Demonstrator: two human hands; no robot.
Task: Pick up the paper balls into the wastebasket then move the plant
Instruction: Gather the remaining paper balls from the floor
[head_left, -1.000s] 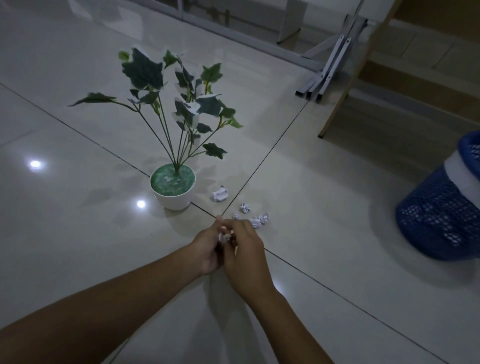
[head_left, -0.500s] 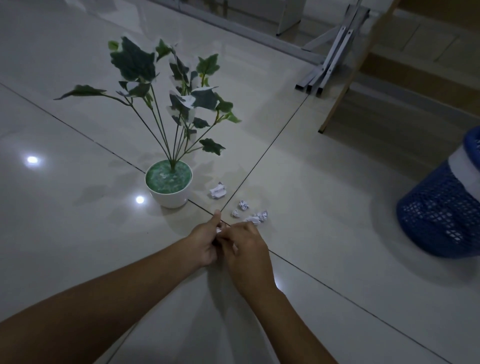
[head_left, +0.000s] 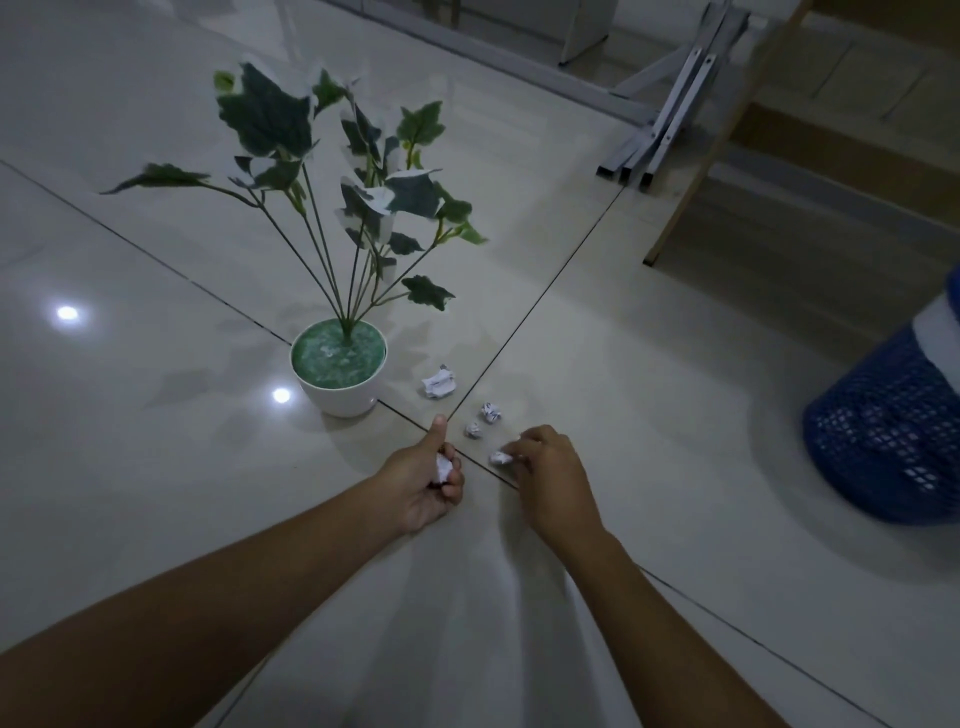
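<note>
A green-leaved plant (head_left: 340, 208) stands in a white pot (head_left: 340, 395) on the tiled floor. Right of the pot lie three crumpled paper balls: a larger one (head_left: 439, 383) and two small ones (head_left: 491, 413) (head_left: 472, 429). My left hand (head_left: 426, 483) is curled around a paper ball (head_left: 443, 468), thumb up. My right hand (head_left: 550, 473) is down at the floor, its fingertips closing on another paper ball (head_left: 500, 458). The blue mesh wastebasket (head_left: 893, 415) stands at the right edge, about an arm's length from my hands.
Folded grey metal legs (head_left: 670, 109) lie on the floor at the back right. Next to them a wooden frame leg (head_left: 691, 182) slants down. Bright light spots reflect off the glossy tiles at the left.
My hands were together around one paper ball. Now they have parted: the left keeps that ball, and the right has moved right onto a ball on the floor.
</note>
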